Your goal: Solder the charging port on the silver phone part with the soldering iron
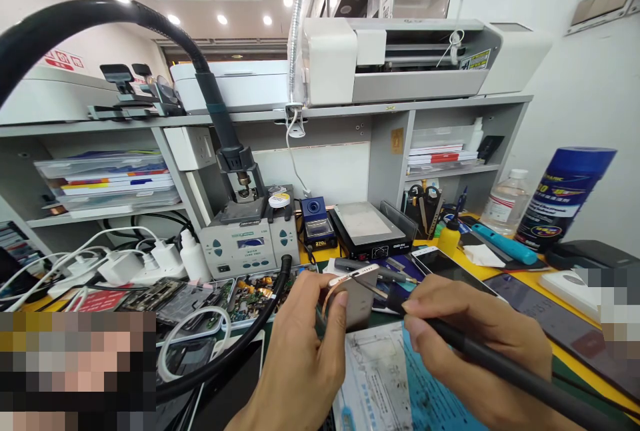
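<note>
My left hand (305, 344) is closed round a phone (357, 308), holding it upright with its bottom edge, port and small holes turned up. In my right hand (465, 338) is a soldering iron (480, 348) with a thick black handle, gripped like a pen. Its thin metal tip reaches the phone's bottom edge near the port; whether it touches I cannot tell. Beneath both hands lies a blue and white printed sheet (380, 378). Just behind the phone are some dark pen-like tools (385, 272).
A hot air station (250, 244) stands behind, its black hose (220, 371) curving past my left wrist. A tray of small parts (255, 291) is to the left. A heating plate (373, 228), a white phone (450, 268), a yellow bottle (449, 238) and a spray can (565, 198) stand or lie rightward.
</note>
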Demonstrator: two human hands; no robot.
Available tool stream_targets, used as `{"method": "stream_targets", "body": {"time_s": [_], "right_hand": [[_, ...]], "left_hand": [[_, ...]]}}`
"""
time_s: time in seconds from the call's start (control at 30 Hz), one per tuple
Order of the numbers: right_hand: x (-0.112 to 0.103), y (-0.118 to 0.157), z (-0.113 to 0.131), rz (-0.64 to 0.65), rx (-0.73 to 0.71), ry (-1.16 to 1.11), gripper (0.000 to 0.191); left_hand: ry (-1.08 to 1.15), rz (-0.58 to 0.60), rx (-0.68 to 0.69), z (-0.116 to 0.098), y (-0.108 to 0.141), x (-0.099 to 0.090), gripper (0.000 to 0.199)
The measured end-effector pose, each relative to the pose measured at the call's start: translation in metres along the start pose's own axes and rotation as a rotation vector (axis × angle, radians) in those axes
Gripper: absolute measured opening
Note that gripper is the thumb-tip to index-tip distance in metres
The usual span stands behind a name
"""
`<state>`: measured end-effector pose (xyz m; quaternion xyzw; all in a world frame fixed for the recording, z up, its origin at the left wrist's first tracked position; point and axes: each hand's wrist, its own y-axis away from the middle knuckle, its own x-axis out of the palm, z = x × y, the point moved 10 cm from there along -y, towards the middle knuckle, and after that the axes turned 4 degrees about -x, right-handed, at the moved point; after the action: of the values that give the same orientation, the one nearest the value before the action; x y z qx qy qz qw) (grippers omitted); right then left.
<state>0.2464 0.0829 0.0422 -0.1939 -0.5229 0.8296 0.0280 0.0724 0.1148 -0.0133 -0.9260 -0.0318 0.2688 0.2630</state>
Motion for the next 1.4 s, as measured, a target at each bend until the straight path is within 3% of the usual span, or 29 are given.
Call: {"method": "stream_targets", "body": {"time_s": [0.3,0.73,1.4], "right_hand": [[-0.003,0.006,0.004,-0.08,-0.039,0.011,0.028],[-0.003,0.014,-0.007,-0.086,0.018,-0.045,0.032],[-0.003,0.007,-0.001,-0.084,0.002,-0.05,0.031]], "left_hand": [[0.003,-0.001,-0.004,-0.001,-0.001,0.0,0.012],[0.004,0.002,-0.005,-0.001,-0.001,0.001,0.013],[-0.013,-0.003,-0.007,-0.002,0.0,0.001,0.013]]}}
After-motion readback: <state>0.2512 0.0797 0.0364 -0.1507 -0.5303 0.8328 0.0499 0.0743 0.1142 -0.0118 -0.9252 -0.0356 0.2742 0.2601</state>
